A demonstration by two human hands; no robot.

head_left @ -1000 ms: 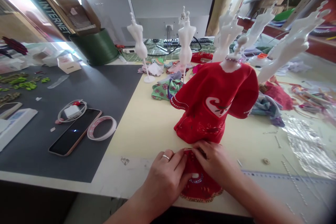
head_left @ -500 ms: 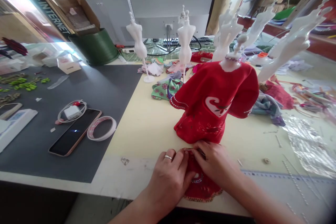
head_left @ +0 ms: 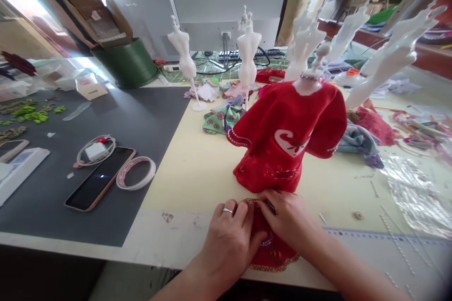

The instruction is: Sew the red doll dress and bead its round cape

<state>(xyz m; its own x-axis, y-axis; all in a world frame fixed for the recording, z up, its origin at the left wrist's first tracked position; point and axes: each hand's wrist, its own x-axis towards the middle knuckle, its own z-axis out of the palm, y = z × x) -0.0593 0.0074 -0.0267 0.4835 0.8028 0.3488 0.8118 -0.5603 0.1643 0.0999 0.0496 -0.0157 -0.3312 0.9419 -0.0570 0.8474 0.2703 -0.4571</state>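
step: i pinch along the beaded top edge of red cloth (head_left: 273, 254), work of small folding, i think.
left hand (head_left: 229, 240): fingers bent narrow over the cloth, holding it.
right hand (head_left: 287, 218): fingers narrow too, pressing same edge, just beside left hand.
cloth place: on table (head_left: 183, 188), near its front edge, just before red dress (head_left: 282, 136) on white mannequin (head_left: 307, 85).
next move: calls for small, steady pinch, because the beaded edge is thin.

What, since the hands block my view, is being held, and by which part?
The left hand and right hand hold a small red beaded garment by its upper edge.
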